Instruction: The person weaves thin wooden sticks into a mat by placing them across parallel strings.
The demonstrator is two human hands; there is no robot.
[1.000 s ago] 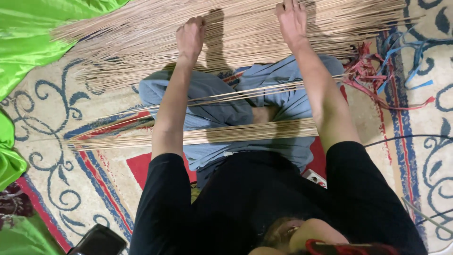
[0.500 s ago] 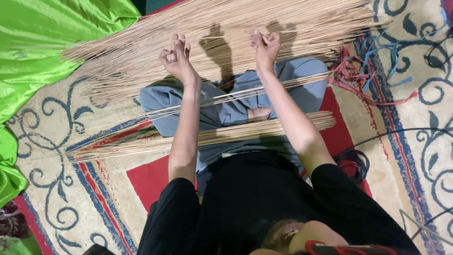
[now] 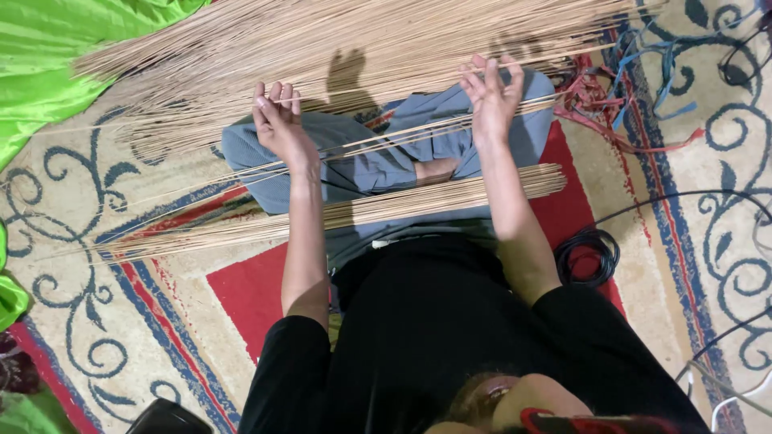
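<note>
Straw-coloured thin sticks dominate the upper half of the frame: a large loose pile of sticks [image 3: 338, 56] fans from upper left to upper right across the patterned carpet [image 3: 96, 265].

Person seated cross-legged, grey trousers [image 3: 362, 165], black top. Camera looks down over the head and shoulders at lower centre.

Left hand [image 3: 277, 120]: left of centre, raised at the near edge of the pile, fingers held together and slightly curled, palm turned toward the camera. A few thin sticks [image 3: 386, 141] run past its wrist and on toward the right hand; whether the fingers pinch any of them cannot be told.

Right hand [image 3: 492, 90]: right of centre, upper part of frame, fingers spread wide and upright, palm toward the camera. The same few sticks cross at its heel; no closed grasp visible.

Lap bundle [image 3: 346, 213]: a tighter, flatter sheaf lying across the thighs, running from centre left to just right of the right forearm, well below both hands, touched by neither.

Surroundings:
- green cloth [image 3: 48, 64], shiny, upper left corner, continuing down the left edge.
- red and blue cords [image 3: 627, 96], tangled, upper right, beside the pile's right end.
- black coiled cable [image 3: 589, 257], right of centre, on the red carpet field just beside the right elbow.
</note>
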